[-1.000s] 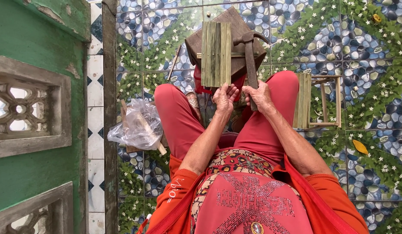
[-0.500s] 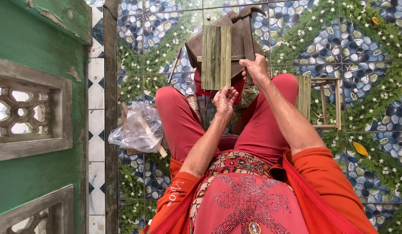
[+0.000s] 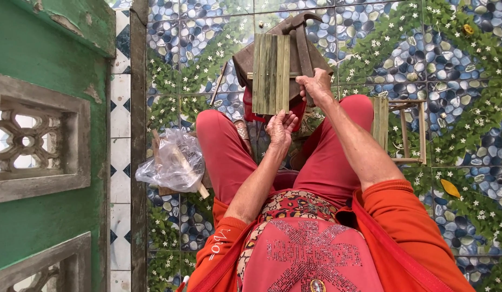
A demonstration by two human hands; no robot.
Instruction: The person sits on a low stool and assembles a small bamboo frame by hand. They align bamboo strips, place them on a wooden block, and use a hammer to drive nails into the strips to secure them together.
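Observation:
A small panel of green bamboo slats [image 3: 271,73] lies on a brown block [image 3: 245,65] between my knees. My left hand [image 3: 280,127] touches the panel's near edge with fingers curled under it. My right hand [image 3: 316,86] is raised at the panel's right side, shut on the handle of a hammer [image 3: 300,32] whose dark head reaches over the block's far end. I sit on the tiled floor in red trousers.
A bamboo frame with several slats [image 3: 403,130] stands by my right knee. A clear plastic bag with sticks [image 3: 175,162] lies by my left knee. A green wall with a carved vent [image 3: 40,135] runs along the left. A yellow leaf [image 3: 450,187] lies on the tiles.
My right hand has lifted the hammer up and away from my body, from beside my left hand to the panel's right edge. My left hand stays at the panel's near edge.

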